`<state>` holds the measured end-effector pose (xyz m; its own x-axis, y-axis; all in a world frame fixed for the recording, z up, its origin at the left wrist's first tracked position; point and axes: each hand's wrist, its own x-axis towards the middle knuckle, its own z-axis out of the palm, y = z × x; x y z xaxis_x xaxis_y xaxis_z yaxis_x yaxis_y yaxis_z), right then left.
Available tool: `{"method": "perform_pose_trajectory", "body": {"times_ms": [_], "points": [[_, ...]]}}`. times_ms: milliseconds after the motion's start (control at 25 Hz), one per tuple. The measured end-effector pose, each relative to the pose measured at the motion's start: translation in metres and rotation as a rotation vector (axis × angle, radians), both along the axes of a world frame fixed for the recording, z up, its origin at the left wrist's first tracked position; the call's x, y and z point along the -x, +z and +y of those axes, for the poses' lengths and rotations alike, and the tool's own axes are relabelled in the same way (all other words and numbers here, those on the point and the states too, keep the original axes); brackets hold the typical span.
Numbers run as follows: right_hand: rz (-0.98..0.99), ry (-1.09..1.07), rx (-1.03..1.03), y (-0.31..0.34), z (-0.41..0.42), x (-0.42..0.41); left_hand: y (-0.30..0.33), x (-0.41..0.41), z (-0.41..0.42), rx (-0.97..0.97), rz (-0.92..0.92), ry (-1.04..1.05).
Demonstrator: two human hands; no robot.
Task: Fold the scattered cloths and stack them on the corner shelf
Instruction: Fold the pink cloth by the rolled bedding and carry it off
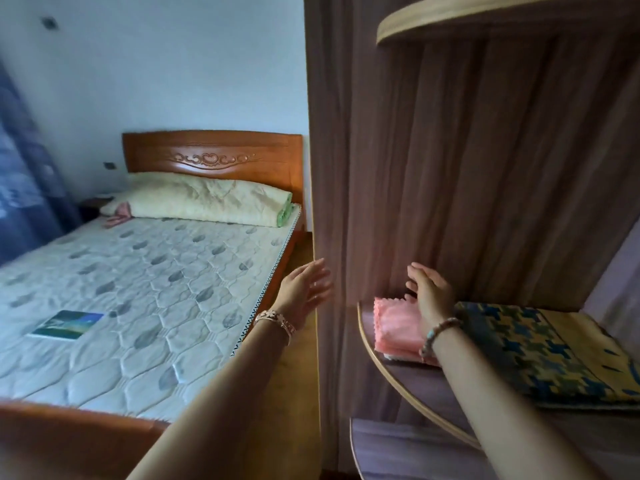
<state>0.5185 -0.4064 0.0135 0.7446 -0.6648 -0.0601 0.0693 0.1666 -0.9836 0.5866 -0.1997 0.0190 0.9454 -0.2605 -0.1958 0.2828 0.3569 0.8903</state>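
Note:
A folded pink cloth [396, 329] lies on the rounded corner shelf [412, 381] at the right. Beside it on the same shelf rests a folded blue-and-yellow patterned cloth [540, 351]. My right hand [429, 292] hovers over the pink cloth's far edge, fingers apart, holding nothing. My left hand [304, 289] is open in the air left of the wardrobe's side panel, above the gap beside the bed. Another pink cloth [119, 214] lies crumpled on the mattress near the pillow, far from both hands.
A bed with a quilted mattress [138, 289] and wooden headboard [211, 155] fills the left. A yellow-green pillow [207, 200] lies at its head and a booklet [65, 323] near its foot. More curved shelves [485, 19] sit above and below. A dark curtain hangs far left.

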Motion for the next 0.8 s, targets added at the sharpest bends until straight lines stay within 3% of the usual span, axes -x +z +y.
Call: {"method": "perform_pose_trajectory", "body": {"times_ms": [200, 400, 600, 800], "points": [[-0.049, 0.362, -0.213, 0.028, 0.161, -0.039, 0.018, 0.014, 0.152, 0.15, 0.015, 0.142], [-0.015, 0.855, -0.277, 0.04, 0.418, -0.064, 0.019, 0.06, 0.396, 0.163, -0.019, 0.568], [0.102, 1.399, -0.37, 0.031, 0.703, -0.006, 0.017, 0.192, 0.635, 0.11, -0.058, 1.105], [0.226, 1.696, -0.359, 0.013, 0.876, 0.049, 0.006, 0.292, 0.756, 0.091, -0.055, 1.407]]}}
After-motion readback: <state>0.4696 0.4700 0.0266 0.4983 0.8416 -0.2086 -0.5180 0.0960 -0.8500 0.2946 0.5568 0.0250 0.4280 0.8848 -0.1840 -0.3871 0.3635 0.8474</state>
